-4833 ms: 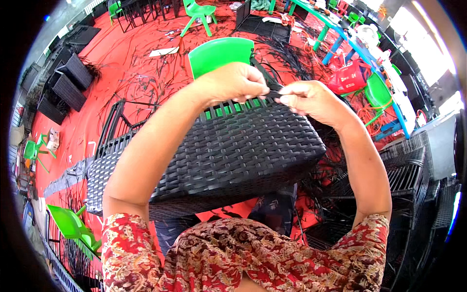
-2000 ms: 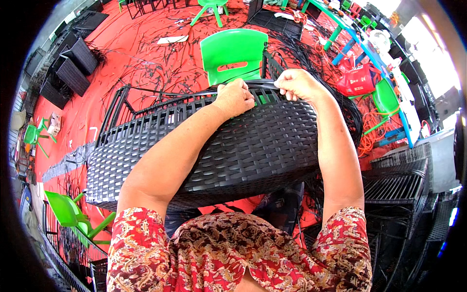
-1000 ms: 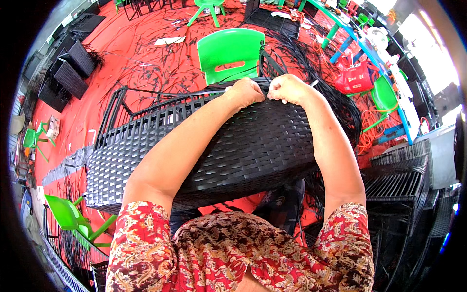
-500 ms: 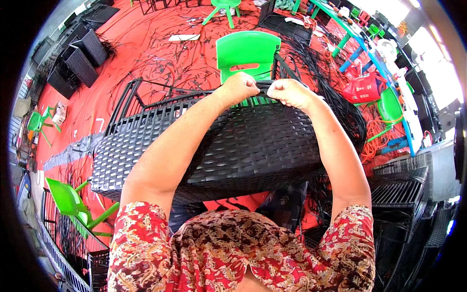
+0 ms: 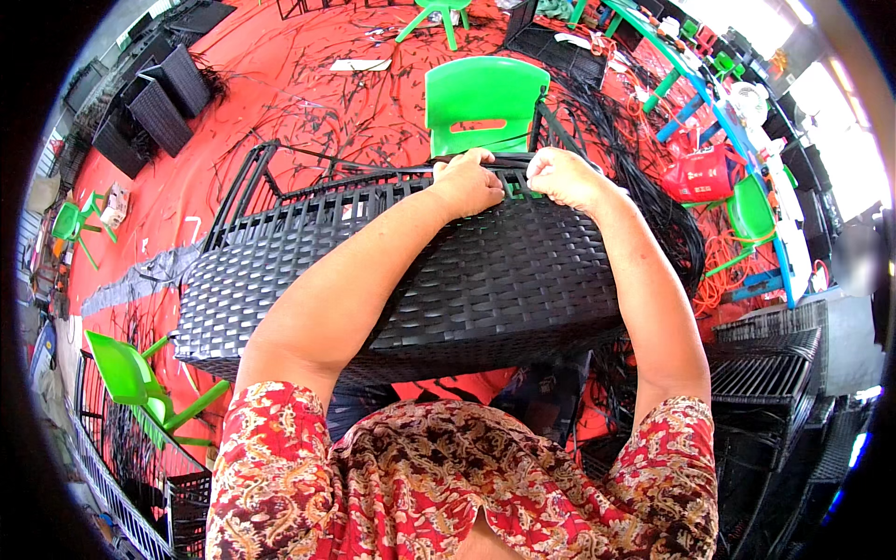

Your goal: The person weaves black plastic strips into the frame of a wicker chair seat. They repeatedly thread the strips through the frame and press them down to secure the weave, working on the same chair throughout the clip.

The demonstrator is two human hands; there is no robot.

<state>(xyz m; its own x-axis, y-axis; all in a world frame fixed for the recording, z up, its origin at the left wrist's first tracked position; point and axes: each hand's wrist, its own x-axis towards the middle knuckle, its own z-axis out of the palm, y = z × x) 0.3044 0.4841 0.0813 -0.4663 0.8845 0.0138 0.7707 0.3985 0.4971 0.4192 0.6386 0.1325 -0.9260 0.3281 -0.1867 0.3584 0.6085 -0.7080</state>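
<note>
A black wicker furniture piece lies across in front of me, tightly woven on the near side, with bare strips and gaps along its far edge. My left hand rests on that far edge, its fingers bent but apart. Just to its right, my right hand is closed in a pinch at the same edge. What it pinches is mostly hidden by the fingers. Between the hands, green shows through the gaps. Directly beyond stands a green plastic chair, its backrest toward the far side.
Long black strips lie heaped at the right on the red floor covering. A red bag is near a blue-legged table. Another green chair stands at left. Black wicker pieces stand at far left; more are at right.
My hands have moved apart at the far edge. The left has shifted slightly toward me and its fingers have loosened from a pinch; the right stays pinched. The view has shifted slightly.
</note>
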